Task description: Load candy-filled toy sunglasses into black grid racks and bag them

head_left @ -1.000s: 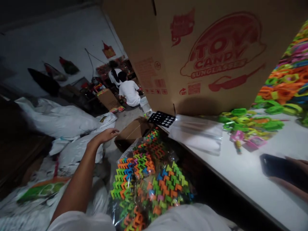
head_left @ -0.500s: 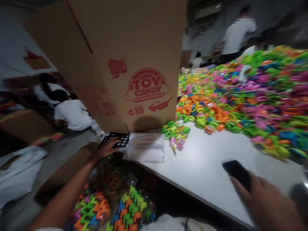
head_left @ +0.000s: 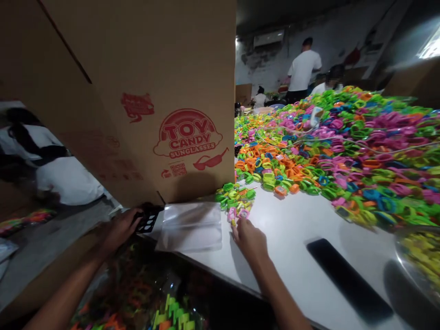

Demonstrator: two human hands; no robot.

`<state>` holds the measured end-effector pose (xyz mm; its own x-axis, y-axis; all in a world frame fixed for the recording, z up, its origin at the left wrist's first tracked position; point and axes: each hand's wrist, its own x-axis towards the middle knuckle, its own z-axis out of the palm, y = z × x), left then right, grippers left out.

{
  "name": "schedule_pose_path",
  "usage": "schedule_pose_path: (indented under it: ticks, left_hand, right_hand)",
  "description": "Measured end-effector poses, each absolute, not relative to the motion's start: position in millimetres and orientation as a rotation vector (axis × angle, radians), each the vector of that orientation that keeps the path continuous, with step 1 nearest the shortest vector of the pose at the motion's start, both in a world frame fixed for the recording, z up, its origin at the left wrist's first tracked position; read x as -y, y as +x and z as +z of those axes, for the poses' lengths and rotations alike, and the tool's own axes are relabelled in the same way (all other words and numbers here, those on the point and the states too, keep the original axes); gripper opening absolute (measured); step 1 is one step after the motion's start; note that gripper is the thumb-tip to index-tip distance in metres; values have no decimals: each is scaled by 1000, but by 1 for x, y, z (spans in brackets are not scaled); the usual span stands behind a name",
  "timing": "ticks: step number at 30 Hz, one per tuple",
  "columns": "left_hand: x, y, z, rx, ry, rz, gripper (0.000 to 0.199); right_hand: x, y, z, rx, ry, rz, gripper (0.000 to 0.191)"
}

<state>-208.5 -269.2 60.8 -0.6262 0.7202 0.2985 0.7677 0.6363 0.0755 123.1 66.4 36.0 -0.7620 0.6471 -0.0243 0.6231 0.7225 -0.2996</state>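
- Clear plastic bag (head_left: 161,307) w/ stacked multicolour plastic pieces, below bench edge.
- Left hand (head_left: 118,229): fingers clenched on black plastic grid tray (head_left: 147,221) at white bench (head_left: 295,224) corner.
- Tall brown cardboard box (head_left: 165,91), "TOY CANDY SUNGLASSES" print, contents hidden.
- Clear flat plastic pouches (head_left: 190,224) stacked in front of box.
- Right hand (head_left: 249,236): fingers released, tips at small pink toy pieces (head_left: 237,213).
- Black phone (head_left: 349,279) flat on bench.
- Heap of multicolour toy sunglasses (head_left: 343,142) on bench.

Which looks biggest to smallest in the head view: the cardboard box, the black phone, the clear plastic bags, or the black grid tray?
1. cardboard box
2. clear plastic bags and black phone: they look alike; the phone lies nearer the camera, so unsure.
3. black grid tray, partly hidden by the left hand.
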Motion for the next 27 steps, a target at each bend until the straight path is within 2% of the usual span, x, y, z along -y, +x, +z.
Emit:
schedule_pose_path:
  ticks: [4, 9, 13, 14, 16, 18, 20, 23, 27]
  left_hand:
    - [280, -208, 71, 2443, -1245, -224, 31]
    - [276, -220, 101, 2414, -1188, -127, 32]
    - [251, -194, 126, 2289, -1277, -306, 29]
    - [238, -176, 126, 2237, -1342, -410, 26]
    - [198, -127, 112, 2150, -1552, -650, 22]
    - [148, -68, 85, 1940, -2045, -769, 14]
    - [97, -11, 51, 1577, -2448, -858, 21]
    - [37, 53, 3, 1208, -2675, -898, 20]
    - [0, 79, -27, 1083, -2820, -860, 17]
  right_hand:
    - [-68, 93, 33, 2849, -1143, 510, 29]
    - [-75, 109, 32, 2844, -1105, 681, 21]
    - [-76, 161, 31, 2669, -966, 994, 14]
    - [-76, 177, 31, 2542, -915, 1128, 20]
    - [-75, 209, 29, 2218, -910, 1357, 35]
    - [-75, 239, 29, 1930, -1042, 1462, 45]
    - [-77, 267, 31, 1709, -1198, 1440, 52]
    - [-77, 306, 34, 1505, -1309, 1344, 58]
    - [-72, 336, 29, 1393, -1339, 1296, 56]
